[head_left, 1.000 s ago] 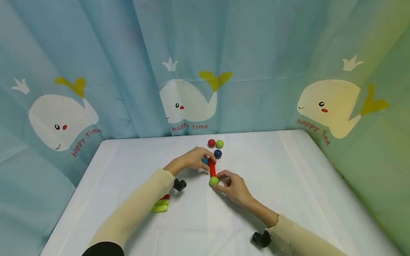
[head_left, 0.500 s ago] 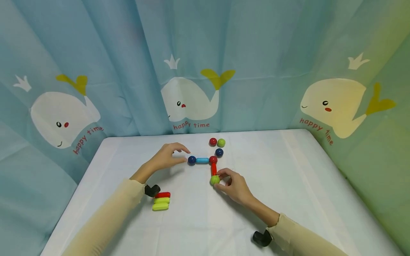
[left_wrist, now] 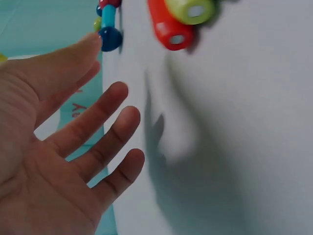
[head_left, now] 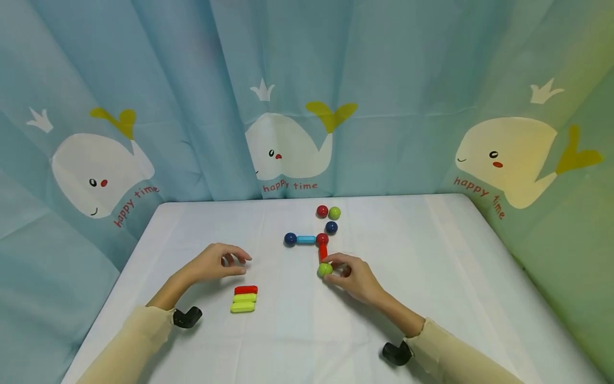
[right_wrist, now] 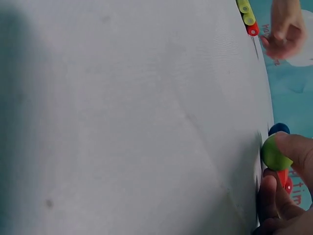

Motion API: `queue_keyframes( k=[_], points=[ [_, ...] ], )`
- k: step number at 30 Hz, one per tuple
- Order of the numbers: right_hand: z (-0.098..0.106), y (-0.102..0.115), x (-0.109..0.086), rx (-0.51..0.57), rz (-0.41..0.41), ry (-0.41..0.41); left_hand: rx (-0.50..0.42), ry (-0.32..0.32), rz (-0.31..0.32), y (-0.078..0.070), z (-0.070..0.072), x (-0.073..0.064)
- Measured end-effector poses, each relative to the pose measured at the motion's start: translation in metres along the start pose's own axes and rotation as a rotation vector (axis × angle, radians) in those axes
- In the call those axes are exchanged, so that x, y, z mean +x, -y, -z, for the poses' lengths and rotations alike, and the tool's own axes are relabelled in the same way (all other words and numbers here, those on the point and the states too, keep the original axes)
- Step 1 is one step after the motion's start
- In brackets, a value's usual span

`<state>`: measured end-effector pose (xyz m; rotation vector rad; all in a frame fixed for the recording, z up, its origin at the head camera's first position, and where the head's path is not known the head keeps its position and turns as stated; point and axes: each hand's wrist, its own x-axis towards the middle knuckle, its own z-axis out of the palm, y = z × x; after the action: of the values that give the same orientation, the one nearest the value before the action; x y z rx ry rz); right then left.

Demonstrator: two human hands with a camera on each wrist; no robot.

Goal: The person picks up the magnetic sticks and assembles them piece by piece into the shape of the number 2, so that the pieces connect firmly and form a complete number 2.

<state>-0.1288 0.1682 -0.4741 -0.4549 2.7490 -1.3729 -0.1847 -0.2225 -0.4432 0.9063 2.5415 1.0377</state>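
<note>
My right hand (head_left: 356, 277) pinches a green ball (head_left: 324, 269) between thumb and fingers. From that ball a red rod (head_left: 323, 253) leads away to a red ball (head_left: 322, 239). A light blue rod (head_left: 306, 240) runs left from the red ball to a dark blue ball (head_left: 290, 239), so the pieces form a corner shape. My left hand (head_left: 211, 263) hovers over the table with fingers spread and nothing in it. Just in front of it lie a loose red rod (head_left: 246, 289) and two yellow-green rods (head_left: 243, 307), side by side; the left wrist view shows their metal-coloured ends.
Behind the joined pieces lie a loose red ball (head_left: 322, 212), a green ball (head_left: 334, 213) and a dark blue ball (head_left: 331, 227). A white cloth covers the table (head_left: 460, 277). A blue curtain (head_left: 384, 80) with whale prints hangs along the back.
My left hand has let go of the joined pieces and moved left and nearer, towards the loose rods. The right hand stays at the green ball.
</note>
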Motion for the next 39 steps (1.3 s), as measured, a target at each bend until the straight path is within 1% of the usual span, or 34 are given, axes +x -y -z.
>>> queue_keyframes(
  k=[4,9,14,20,25,35,39],
  points=[
    [0.004,-0.001,-0.001,0.001,-0.004,0.027,-0.028,0.047,0.027,0.004,-0.007,-0.013],
    [0.008,-0.002,0.000,0.004,-0.001,0.059,-0.040,0.056,0.023,0.008,-0.012,-0.020],
    [0.008,-0.001,-0.001,0.009,-0.005,0.062,-0.044,0.077,0.020,0.005,-0.014,-0.020],
    [0.008,0.000,-0.001,0.008,0.002,0.059,-0.041,0.105,0.002,0.001,-0.015,-0.018],
    [0.008,-0.001,0.000,-0.005,0.010,0.060,-0.027,0.125,0.007,0.000,-0.016,-0.017],
    [0.008,-0.001,0.001,-0.017,0.012,0.062,0.008,0.143,0.005,-0.007,-0.016,-0.016],
    [0.009,-0.001,0.002,-0.019,0.019,0.072,0.013,0.151,-0.004,-0.009,-0.017,-0.013]
  ],
)
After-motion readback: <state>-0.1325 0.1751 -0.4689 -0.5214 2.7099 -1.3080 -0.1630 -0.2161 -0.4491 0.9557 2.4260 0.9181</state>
